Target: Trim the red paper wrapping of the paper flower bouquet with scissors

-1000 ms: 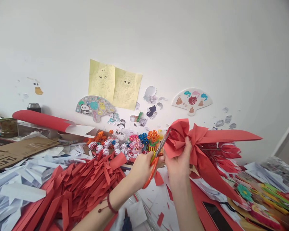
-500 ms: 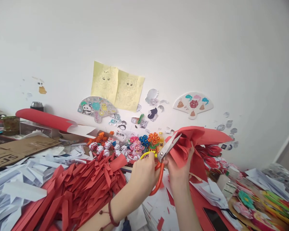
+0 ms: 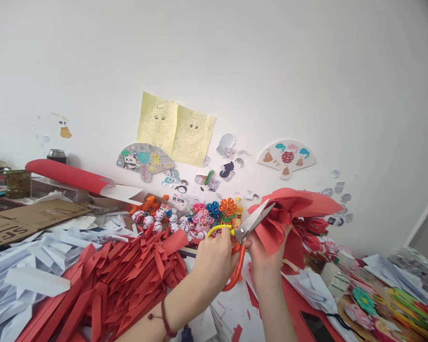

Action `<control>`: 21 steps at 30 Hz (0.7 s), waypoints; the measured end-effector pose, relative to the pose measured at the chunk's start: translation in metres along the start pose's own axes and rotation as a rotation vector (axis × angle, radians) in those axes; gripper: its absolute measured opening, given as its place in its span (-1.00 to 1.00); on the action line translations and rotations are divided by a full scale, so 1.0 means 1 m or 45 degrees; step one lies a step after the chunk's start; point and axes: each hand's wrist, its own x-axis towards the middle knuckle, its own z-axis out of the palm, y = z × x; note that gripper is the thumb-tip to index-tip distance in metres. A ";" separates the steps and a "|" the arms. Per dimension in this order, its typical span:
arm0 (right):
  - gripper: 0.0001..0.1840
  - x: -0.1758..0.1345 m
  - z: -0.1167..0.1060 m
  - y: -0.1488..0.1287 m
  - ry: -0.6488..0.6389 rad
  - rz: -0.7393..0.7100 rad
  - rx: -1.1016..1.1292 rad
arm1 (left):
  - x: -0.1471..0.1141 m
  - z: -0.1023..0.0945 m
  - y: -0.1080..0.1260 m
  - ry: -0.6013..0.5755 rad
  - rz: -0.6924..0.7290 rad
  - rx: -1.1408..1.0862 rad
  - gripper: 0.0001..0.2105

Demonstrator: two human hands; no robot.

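Paper strips (image 3: 128, 270) left of scissors (image 3: 241, 232), phone (image 3: 317, 326) right, 2 fans (image 3: 288, 157) behind

Thin dark-red cord bracelet (image 3: 166, 319) with a small dangling bead (image 3: 150, 316) around the left wrist (image 3: 176, 311), both forearms (image 3: 276, 304) bare.

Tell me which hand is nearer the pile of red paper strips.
Left. The left hand, gripping the scissors, is just right of the red paper strips; the right hand, holding the gathered red paper, is farther right, beyond the left hand.
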 end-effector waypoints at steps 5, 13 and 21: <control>-0.64 -0.003 0.004 -0.004 -0.077 -0.037 0.085 | 0.000 0.003 -0.002 0.050 0.030 0.026 -0.76; -0.59 -0.001 0.004 -0.004 -0.101 -0.025 0.093 | 0.001 -0.002 -0.001 0.034 0.041 0.079 -0.82; -0.69 0.002 0.000 0.000 -0.083 -0.021 0.116 | 0.001 -0.007 0.001 -0.035 0.016 0.081 -0.67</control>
